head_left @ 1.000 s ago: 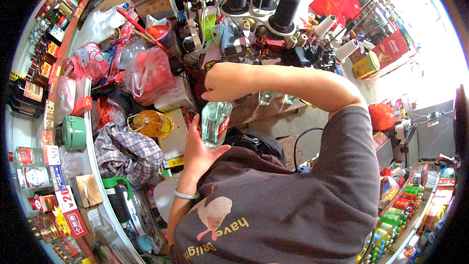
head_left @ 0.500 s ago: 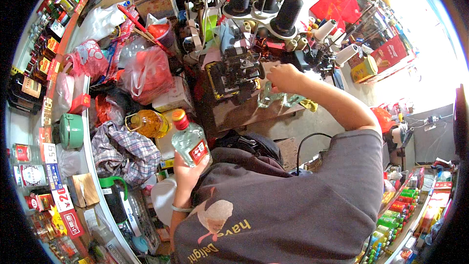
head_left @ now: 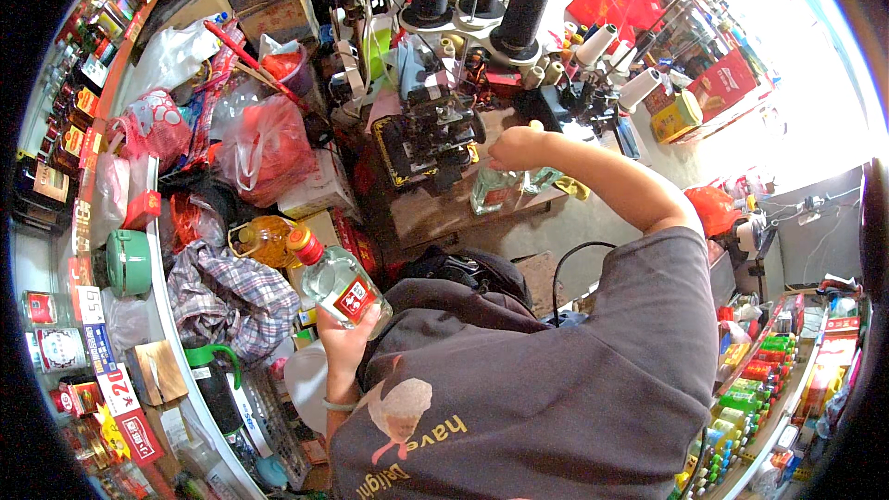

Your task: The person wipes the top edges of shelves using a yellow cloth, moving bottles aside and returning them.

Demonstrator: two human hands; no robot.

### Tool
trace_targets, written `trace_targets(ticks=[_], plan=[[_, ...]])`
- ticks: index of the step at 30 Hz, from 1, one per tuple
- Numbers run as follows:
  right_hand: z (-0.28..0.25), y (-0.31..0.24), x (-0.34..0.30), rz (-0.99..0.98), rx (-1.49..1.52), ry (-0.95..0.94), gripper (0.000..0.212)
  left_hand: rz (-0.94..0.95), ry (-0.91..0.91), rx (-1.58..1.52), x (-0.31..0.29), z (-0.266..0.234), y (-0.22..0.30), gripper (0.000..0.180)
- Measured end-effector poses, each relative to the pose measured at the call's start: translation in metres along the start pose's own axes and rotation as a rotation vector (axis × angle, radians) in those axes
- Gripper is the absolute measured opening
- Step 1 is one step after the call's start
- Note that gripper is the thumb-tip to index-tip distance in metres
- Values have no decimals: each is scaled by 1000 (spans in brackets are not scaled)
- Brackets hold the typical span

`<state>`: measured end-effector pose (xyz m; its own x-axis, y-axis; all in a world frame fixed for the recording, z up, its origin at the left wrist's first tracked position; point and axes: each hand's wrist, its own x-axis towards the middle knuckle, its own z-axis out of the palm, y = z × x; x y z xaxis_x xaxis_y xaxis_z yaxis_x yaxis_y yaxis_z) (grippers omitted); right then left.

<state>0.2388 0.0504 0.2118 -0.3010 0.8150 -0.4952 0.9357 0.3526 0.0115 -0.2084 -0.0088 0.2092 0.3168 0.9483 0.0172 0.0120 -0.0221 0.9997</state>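
Upright but tilted, a clear glass liquor bottle (head_left: 338,280) with a red cap and a red label is held in my left hand (head_left: 350,338), fingers wrapped round its lower part. My right arm stretches out over a wooden sewing-machine table. There, my right hand (head_left: 520,148) is closed just above a clear glass bottle (head_left: 498,189), its fingers at the bottle's upper end. What the fingers grip is hidden beneath the hand. A second piece of clear glass (head_left: 542,178) shows beside it. Left of the right hand stands a black sewing machine (head_left: 435,134).
Large black thread cones (head_left: 521,17) stand beyond the machine. To the left are a plastic bottle of amber oil (head_left: 266,241), a plaid cloth (head_left: 227,296), red plastic bags (head_left: 269,143) and a green container (head_left: 130,262). Bottle shelves line the left edge; a thread rack (head_left: 755,393) is at right.
The view has shifted, so most surroundings sit a little further left. My left hand and its bottle have come slightly lower and left. My right hand stays over the glass on the table.
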Motion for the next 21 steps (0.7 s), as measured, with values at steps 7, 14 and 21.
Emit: trace_targets(ticks=[7,14,21], plan=[[-42,-19,2,-124,139,-44,44,-14,51,49,-7,-13,-8,57],[-143,-84,0,-302,72,2,43,3,116,40,-16,-20,1,51],[-292,-171,-15,-527,-174,291,35,-71,199,-94,-39,-37,-1,66]])
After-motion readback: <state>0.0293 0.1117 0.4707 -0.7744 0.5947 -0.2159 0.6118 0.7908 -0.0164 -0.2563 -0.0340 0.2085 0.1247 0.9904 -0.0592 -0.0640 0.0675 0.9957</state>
